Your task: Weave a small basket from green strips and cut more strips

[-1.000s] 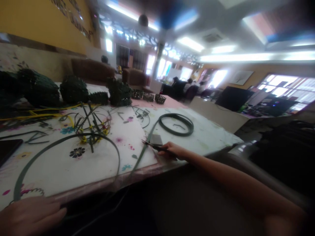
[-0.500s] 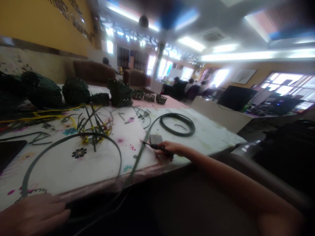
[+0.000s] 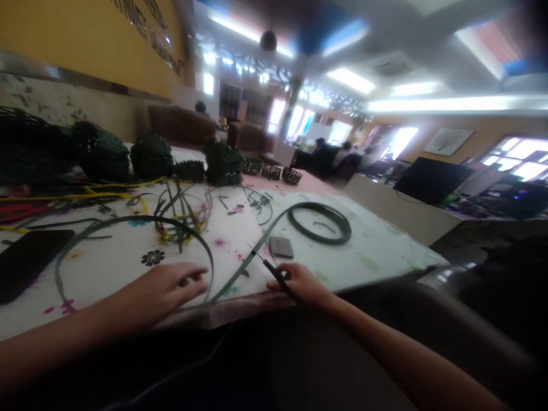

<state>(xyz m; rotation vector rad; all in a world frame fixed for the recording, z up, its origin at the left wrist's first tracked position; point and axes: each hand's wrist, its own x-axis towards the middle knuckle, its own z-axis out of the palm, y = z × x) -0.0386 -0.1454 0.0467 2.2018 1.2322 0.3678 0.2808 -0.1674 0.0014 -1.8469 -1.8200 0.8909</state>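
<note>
A long dark green plastic strip (image 3: pixel 249 257) loops over the flowered tablecloth and runs from a coil (image 3: pixel 295 225) lying farther back. In my right hand (image 3: pixel 305 283) is a pair of scissors (image 3: pixel 278 278) with dark handles, its thin blades pointing away to the left, close to the strip. My left hand (image 3: pixel 182 283) hovers over the front of the table, fingers loosely bent and apart, near the strip's loop, with nothing seen in it. A small grey square block (image 3: pixel 281 247) lies just beyond the scissors.
Woven dark green baskets (image 3: pixel 222 162) line the back of the table. A part-woven piece of green and yellow strips (image 3: pixel 177 220) lies nearer. At the left is a dark phone or tablet (image 3: pixel 34 262). A black monitor (image 3: pixel 432 180) stands on another desk, with people beyond.
My left hand has moved right and inward from the lower left corner. The scissors have turned and drawn back slightly from the strip. The view has shifted left a little.
</note>
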